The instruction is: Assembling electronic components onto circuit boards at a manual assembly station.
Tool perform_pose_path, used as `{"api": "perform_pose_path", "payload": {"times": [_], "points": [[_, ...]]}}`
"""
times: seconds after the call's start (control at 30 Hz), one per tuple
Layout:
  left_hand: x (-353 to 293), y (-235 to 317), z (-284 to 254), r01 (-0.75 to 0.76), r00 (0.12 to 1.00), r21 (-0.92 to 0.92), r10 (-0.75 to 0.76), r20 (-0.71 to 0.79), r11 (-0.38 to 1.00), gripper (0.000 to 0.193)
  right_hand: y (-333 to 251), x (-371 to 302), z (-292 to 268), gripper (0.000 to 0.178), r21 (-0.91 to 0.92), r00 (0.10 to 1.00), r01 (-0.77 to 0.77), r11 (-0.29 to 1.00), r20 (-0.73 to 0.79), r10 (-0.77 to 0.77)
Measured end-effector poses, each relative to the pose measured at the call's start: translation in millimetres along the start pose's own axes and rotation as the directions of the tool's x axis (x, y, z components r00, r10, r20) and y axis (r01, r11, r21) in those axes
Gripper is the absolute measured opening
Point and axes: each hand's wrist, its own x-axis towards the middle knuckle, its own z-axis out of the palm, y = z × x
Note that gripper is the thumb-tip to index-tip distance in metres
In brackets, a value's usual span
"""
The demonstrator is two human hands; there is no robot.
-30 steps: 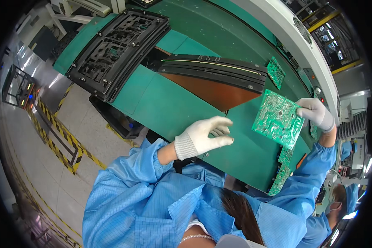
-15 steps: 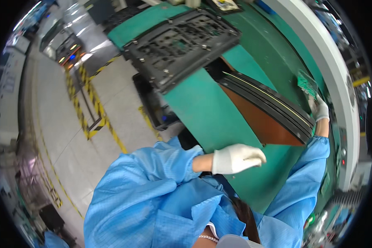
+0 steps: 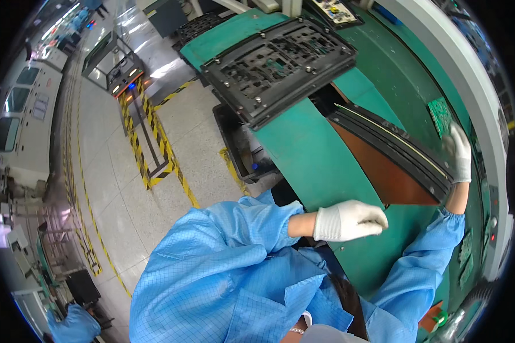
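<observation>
At the right, my gloved right hand [image 3: 459, 151] is blurred, fingers stretched out and apart, beside the lower end of a green circuit board [image 3: 439, 116]. The board is sharp and lies on the green surface; the hand no longer grips it. My left hand [image 3: 351, 221], also in a white glove, hangs over the green table mat [image 3: 312, 154] near my body. Its fingers curl loosely toward the thumb, with nothing visible in them. Between the hands slants a long black rail [image 3: 392, 140] along the upper edge of a brown panel [image 3: 363, 166].
A black fixture frame with cut-outs [image 3: 280, 63] rests at the far side. Below it stands a black bin [image 3: 234, 143]. A pale machine frame [image 3: 469, 68] curves along the right. More green boards [image 3: 466, 251] lie at the lower right. Yellow-black tape [image 3: 166, 148] marks the floor.
My right hand has come off the circuit board, which now lies on the green surface. My left hand stays over the mat, fingers curled a little more. The whole view has shifted.
</observation>
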Motion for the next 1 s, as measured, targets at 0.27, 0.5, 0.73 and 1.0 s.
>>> {"api": "perform_pose_path", "payload": {"times": [0.27, 0.5, 0.73, 1.0], "points": [[-21.7, 60.5, -2.1, 0.024, 0.972, -0.487, 0.093, 0.214, 0.873, 0.027, -159.2, -173.6, 87.8, 0.040, -0.207, 0.865, 0.499, 0.842, 0.059, -0.498], [-21.9, 112.9, 44.8, -0.322, 0.820, -0.678, 0.552, 0.148, 0.660, 0.015, -151.8, -200.7, 135.0, 0.033, -0.438, 0.607, 0.774, 0.457, 0.308, -0.732], [-35.3, 128.1, 89.8, -0.309, 0.935, -0.894, 0.277, -0.223, 0.323, 0.036, -161.2, -214.3, 128.6, 0.028, -0.494, 0.667, 0.720, 0.487, 0.301, -0.682], [-28.7, 114.4, 67.4, -0.398, 0.812, -0.676, 0.581, 0.056, 0.620, 0.017, -153.8, -214.9, 126.8, 0.032, -0.501, 0.648, 0.731, 0.462, 0.300, -0.700]]}}
